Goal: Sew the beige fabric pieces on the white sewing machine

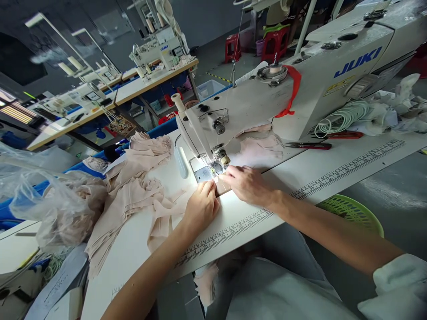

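Note:
A white sewing machine [240, 102] stands on the white table, its lamp lighting the needle area. Just in front of the needle, my left hand [201, 204] has its fingers pressed together on a small piece of beige fabric [223, 184]. My right hand [248, 183] is at the right of the presser foot, fingers closed, at the edge of the same piece; its fingertips are partly lost in glare. Beige fabric strips [163, 218] lie left of my left hand. More beige pieces [262, 144] rest under the machine arm.
Stacked beige fabric [128, 191] and a filled plastic bag [71, 204] are at the left. Black snips [310, 145], coiled pale cord [342, 116] and white scraps [393, 106] lie at the right. A green basket [358, 209] is below the table's front edge.

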### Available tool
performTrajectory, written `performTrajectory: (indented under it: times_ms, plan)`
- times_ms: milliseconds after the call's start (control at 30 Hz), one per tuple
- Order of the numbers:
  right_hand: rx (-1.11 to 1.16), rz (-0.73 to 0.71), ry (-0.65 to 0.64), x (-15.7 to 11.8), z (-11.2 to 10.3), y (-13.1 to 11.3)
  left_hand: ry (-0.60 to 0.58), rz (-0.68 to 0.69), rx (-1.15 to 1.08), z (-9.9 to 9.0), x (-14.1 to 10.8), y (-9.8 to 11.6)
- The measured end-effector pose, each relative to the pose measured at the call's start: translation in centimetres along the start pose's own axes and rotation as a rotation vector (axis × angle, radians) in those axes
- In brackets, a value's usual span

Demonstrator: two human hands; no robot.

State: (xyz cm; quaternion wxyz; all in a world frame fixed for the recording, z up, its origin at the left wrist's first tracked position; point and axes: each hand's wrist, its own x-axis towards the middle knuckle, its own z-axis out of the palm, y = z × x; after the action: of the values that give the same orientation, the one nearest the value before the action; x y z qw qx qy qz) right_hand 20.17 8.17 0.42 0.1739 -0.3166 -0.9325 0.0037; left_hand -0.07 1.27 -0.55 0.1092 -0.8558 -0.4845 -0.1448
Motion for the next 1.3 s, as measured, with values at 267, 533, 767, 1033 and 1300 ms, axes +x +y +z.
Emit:
performTrajectory:
  times_ms: [267, 533, 767, 1033, 1300]
  plan:
    - [0.032, 0.107, 0.053, 0.1, 0.1, 1.2, 0.047, -0.076, 0.028, 1.0, 1.6, -0.5]
    - [0.052, 0.126, 0.009, -0.2, -0.2, 1.1, 0.072, -0.063, 0.029, 1.7, 2.0, -0.8]
    - [0.27, 0.216, 0.058, 0.6, 0.2, 1.4, 0.086, -0.051, 0.029, 1.6, 2.1, -0.9]
    - [0.337, 0.344, 0.102, 3.9, 0.4, 3.5, 0.097, -0.025, 0.043, 1.6, 2.1, -1.1]
    - [0.405, 0.349, 0.096, 3.1, 0.9, 2.9, 0.057, -0.075, 0.021, 1.9, 2.4, -1.7]
